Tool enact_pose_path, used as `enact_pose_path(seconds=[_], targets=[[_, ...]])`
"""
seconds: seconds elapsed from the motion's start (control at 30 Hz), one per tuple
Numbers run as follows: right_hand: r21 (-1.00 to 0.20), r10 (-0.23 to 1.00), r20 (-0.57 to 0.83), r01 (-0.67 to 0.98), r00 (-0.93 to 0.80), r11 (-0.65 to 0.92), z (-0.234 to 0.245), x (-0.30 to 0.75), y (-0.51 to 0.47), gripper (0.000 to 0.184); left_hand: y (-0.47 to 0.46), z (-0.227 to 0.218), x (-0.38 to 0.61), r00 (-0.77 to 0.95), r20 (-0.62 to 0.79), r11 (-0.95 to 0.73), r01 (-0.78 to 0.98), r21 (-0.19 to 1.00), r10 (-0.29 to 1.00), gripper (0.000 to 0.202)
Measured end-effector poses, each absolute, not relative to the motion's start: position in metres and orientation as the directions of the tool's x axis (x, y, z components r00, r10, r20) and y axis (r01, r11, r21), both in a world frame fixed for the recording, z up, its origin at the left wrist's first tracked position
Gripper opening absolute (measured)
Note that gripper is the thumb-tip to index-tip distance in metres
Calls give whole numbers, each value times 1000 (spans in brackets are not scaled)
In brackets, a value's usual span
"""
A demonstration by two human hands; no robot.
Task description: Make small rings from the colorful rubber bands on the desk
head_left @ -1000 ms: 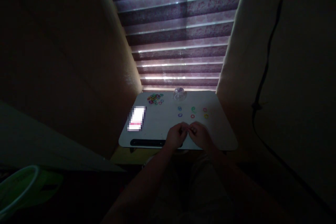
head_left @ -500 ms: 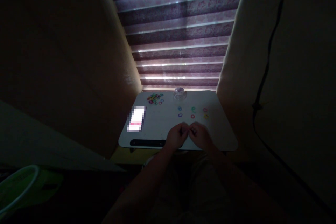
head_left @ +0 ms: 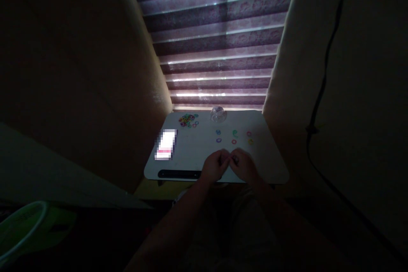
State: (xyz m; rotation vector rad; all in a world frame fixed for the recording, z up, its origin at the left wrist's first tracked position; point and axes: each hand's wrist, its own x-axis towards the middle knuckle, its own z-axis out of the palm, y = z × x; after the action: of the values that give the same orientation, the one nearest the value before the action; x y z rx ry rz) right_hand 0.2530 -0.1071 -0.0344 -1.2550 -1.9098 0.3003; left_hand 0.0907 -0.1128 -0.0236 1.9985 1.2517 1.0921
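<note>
We've got six small coloured rings (head_left: 235, 133) right of centre on the white rectangular tabletop (head_left: 191, 148); just nearer, bare left hand (head_left: 215, 165) meets bare right hand (head_left: 243, 165), fingers curled, gripping what, we can't tell! Far edge: a transparent rounded container (head_left: 218, 115).

what the hands (head_left: 215, 165) (head_left: 244, 165) (dim) hold is indiscernible.

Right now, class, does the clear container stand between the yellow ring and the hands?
No, the clear container stands farther from the left hand and right hand than the yellow ring does.
</note>
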Motion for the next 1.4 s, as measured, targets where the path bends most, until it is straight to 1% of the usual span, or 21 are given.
enact_pose_path(seconds=[0.2,0.33,0.5,0.67,0.9,1.03,1.4], targets=[[-608,859,485,641,-168,468,-35,253,-107,5,-112,-24,90,262,352,-436,449,780,899,12],[-589,849,501,651,-170,478,-35,253,-107,6,-111,-25,90,259,341,-425,458,781,904,12],[-588,849,500,652,-172,479,-34,253,-107,8,-112,-24,89,274,361,-450,434,780,891,14],[-586,843,511,650,-166,484,-36,253,-107,5,-113,-22,90,286,348,-444,424,789,893,17],[-595,845,507,640,-170,486,-36,253,-107,5,-112,-23,90,297,320,-426,442,789,900,18],[-599,847,501,635,-177,487,-37,253,-107,6,-112,-26,90,257,323,-411,493,767,911,14],[-583,837,520,647,-167,491,-38,253,-106,7,-112,-29,90,221,298,-371,535,759,929,17]])
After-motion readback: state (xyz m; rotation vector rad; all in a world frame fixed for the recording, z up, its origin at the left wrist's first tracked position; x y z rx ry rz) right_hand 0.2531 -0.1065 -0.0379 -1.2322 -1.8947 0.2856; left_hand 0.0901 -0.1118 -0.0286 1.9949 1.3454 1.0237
